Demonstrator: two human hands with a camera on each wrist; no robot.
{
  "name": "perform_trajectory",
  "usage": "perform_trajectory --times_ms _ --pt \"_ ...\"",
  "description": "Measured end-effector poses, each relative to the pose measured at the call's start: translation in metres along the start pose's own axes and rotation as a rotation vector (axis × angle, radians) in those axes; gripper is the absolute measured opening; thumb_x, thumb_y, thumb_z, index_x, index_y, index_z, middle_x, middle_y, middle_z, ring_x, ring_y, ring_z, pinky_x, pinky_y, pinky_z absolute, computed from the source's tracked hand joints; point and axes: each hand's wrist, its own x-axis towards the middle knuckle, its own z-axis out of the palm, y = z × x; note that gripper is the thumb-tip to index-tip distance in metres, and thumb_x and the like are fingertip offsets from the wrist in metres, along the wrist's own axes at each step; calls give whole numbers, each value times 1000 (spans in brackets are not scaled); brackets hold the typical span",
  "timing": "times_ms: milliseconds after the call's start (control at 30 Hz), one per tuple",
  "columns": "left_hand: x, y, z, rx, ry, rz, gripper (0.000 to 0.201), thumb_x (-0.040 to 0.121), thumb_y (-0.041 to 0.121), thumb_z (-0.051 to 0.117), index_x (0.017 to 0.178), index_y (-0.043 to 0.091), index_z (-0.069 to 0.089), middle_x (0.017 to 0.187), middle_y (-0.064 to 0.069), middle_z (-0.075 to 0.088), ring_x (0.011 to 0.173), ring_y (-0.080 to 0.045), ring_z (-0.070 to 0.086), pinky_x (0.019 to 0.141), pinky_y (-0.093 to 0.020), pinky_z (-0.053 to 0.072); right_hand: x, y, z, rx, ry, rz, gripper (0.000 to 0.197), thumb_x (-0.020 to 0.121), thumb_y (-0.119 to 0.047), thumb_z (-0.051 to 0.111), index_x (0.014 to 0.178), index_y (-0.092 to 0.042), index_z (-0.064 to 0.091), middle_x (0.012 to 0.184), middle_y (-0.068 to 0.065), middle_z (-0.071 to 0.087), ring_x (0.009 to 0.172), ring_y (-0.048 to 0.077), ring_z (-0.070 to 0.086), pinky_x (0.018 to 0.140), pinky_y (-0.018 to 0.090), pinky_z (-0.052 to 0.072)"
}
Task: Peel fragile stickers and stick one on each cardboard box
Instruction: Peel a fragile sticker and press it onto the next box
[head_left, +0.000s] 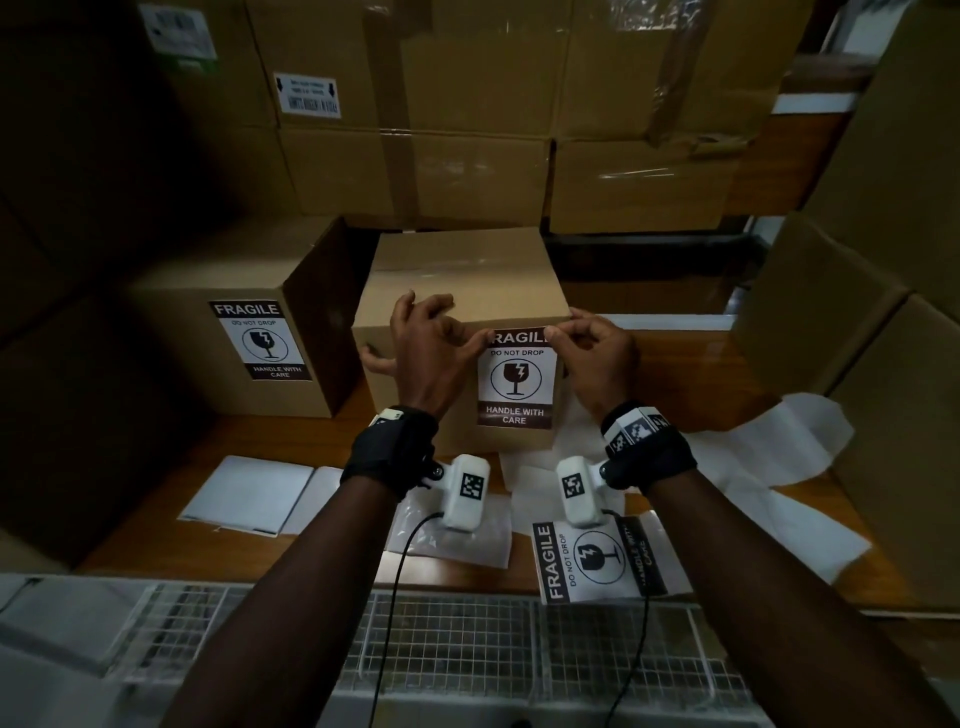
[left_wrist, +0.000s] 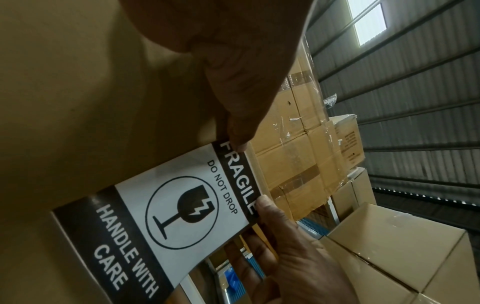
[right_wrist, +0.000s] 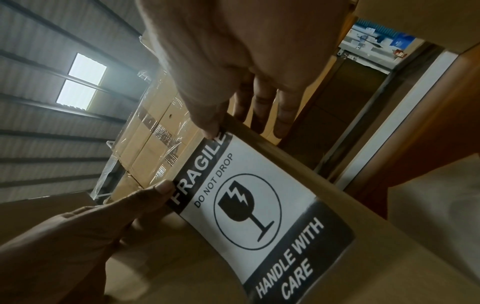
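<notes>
A small cardboard box (head_left: 457, 280) stands at the table's middle. A black-and-white fragile sticker (head_left: 516, 379) hangs over its front face, lower part against the cardboard. My left hand (head_left: 467, 338) pinches the sticker's top left corner, its other fingers spread over the box's top edge. My right hand (head_left: 563, 338) pinches the top right corner. The left wrist view shows the sticker (left_wrist: 182, 207) with my left thumb (left_wrist: 237, 139) on its top band. In the right wrist view my right thumb (right_wrist: 207, 125) holds the same sticker (right_wrist: 249, 205) at the box's upper edge.
A second box (head_left: 228, 364) to the left bears a fragile sticker (head_left: 262, 340). Another fragile sticker (head_left: 597, 561) lies flat on the wooden table (head_left: 171, 540) near me, beside white backing papers (head_left: 769, 452) and a clear sleeve (head_left: 452, 530). Larger cartons (head_left: 467, 130) stack up behind and at the right.
</notes>
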Motion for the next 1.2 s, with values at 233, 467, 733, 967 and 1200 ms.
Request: perform_trajectory --times_ms 233,467,733,967,1200 --pt "7 -10 9 -35 35 16 34 65 74 56 58 40 50 135 15 58 140 -18 32 109 -70 24 4 0 1 9 13 -4 6 86 -9 77 86 -7 71 119 16 68 111 11 60 89 24 56" --pt "8 -13 10 -1 26 29 28 79 54 76 65 36 59 138 12 57 140 -19 31 111 -71 17 6 6 3 3 10 -6 9 86 -9 77 88 -1 73 118 17 69 106 8 60 76 6 50" --pt "7 -11 10 7 30 -2 25 82 48 79 71 27 68 139 13 55 142 -16 29 114 -67 2 7 8 5 48 28 7 7 86 -7 77 85 -2 72 116 11 68 108 9 61 82 13 53" --pt "6 -10 13 12 52 -4 26 82 46 79 70 26 66 139 12 56 142 -16 30 112 -61 -3 6 7 9 49 45 22 8 85 -9 78 86 -5 71 116 9 68 110 19 67 85 28 59" --pt "9 -15 13 -16 71 33 39 75 60 72 59 35 48 128 13 61 136 -20 37 109 -73 18 9 7 6 45 38 6 16 81 -6 81 77 -13 67 94 6 71 106 23 70 82 24 59"
